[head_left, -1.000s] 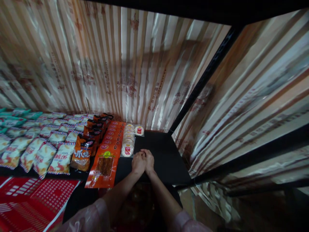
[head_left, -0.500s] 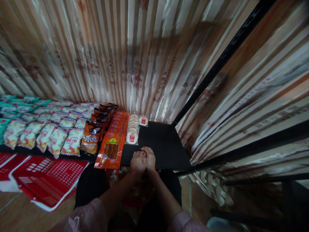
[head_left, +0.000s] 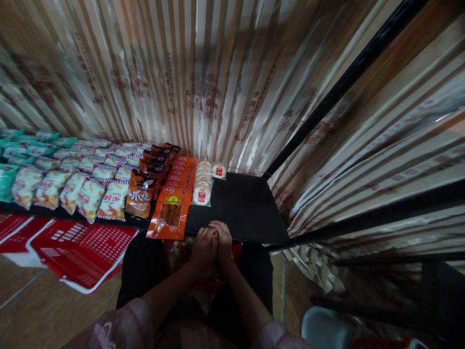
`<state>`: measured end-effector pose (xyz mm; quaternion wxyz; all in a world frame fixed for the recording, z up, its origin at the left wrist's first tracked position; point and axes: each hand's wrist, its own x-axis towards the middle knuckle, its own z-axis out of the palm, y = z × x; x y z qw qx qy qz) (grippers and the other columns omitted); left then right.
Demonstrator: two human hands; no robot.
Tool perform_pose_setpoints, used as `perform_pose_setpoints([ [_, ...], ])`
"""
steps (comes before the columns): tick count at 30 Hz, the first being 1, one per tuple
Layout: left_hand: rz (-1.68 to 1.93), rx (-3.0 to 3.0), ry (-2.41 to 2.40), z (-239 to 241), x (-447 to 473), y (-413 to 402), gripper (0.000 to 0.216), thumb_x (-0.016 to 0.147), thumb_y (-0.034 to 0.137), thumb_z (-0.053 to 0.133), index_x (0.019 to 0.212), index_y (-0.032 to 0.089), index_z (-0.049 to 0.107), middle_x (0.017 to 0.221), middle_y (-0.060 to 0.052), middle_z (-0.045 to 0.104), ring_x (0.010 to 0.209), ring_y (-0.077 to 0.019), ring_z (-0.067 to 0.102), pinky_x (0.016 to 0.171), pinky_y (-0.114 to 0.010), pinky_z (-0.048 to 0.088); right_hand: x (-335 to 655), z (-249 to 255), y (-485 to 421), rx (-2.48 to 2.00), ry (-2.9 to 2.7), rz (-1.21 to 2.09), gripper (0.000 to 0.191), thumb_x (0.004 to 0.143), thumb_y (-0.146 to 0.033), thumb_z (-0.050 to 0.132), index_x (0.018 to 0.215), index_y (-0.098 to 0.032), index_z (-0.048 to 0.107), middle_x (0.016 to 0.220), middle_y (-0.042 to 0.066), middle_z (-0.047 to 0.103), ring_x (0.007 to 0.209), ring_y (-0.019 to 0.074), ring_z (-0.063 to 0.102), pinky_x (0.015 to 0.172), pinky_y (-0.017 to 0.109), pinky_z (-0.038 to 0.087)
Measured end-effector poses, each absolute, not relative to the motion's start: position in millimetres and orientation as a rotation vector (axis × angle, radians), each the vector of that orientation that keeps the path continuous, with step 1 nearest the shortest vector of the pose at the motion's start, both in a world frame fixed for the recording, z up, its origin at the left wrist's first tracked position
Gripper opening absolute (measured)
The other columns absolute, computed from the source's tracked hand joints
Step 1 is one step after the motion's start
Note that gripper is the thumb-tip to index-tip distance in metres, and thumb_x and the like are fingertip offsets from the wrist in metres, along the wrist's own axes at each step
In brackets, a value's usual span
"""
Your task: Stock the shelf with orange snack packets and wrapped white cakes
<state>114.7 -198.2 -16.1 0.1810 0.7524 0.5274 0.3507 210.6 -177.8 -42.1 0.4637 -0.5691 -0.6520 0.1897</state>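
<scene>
My left hand [head_left: 203,247] and my right hand [head_left: 222,242] are pressed together, fingers closed, at the front edge of a black shelf [head_left: 247,208]. What they hold, if anything, is hidden. Just ahead of them lies a row of round white cakes in clear wrappers [head_left: 202,195], and to the left a long orange packet of dried strips [head_left: 170,213]. Further left stand brown-orange snack bags [head_left: 140,198] and rows of white snack bags [head_left: 90,194]. Below my hands something red and crinkly [head_left: 203,283] shows dimly.
Striped shiny curtain [head_left: 203,82] backs the shelf and covers the right side. A black frame post [head_left: 348,82] runs diagonally up right. Red perforated baskets [head_left: 80,247] lie on the wooden floor at left. Teal packets [head_left: 22,148] sit at far left. A pale rounded object [head_left: 327,329] is at the bottom right.
My joined hands have drawn back from over the shelf to its front edge. The view has pulled back and down, showing more floor and red baskets.
</scene>
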Motion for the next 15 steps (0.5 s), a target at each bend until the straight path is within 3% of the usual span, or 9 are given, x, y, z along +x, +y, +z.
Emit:
perform_pose_setpoints([
  [9,0.962,2.210,1.374,-37,89,-229,0.029,0.083,0.020,0.029,0.097,0.011,0.052,0.090,-0.011,0.060,0.087,-0.0191,0.054,0.079,-0.035,0.045,198,-52,-215,-1.313,-1.737,0.488,0.028,0.077,-0.008,0.039,0.088,-0.020,0.062,0.093,0.004,0.062,0.089,0.0156,0.054,0.081,0.030,0.044],
  [15,0.623,1.990,1.524,-64,71,-236,0.029,0.082,0.020,0.030,0.097,0.016,0.055,0.094,-0.009,0.062,0.090,-0.0173,0.056,0.084,-0.032,0.044,179,-77,-227,-1.503,-1.864,0.703,0.030,0.073,-0.004,0.038,0.081,-0.017,0.064,0.087,0.008,0.065,0.082,0.0169,0.057,0.078,0.030,0.045],
])
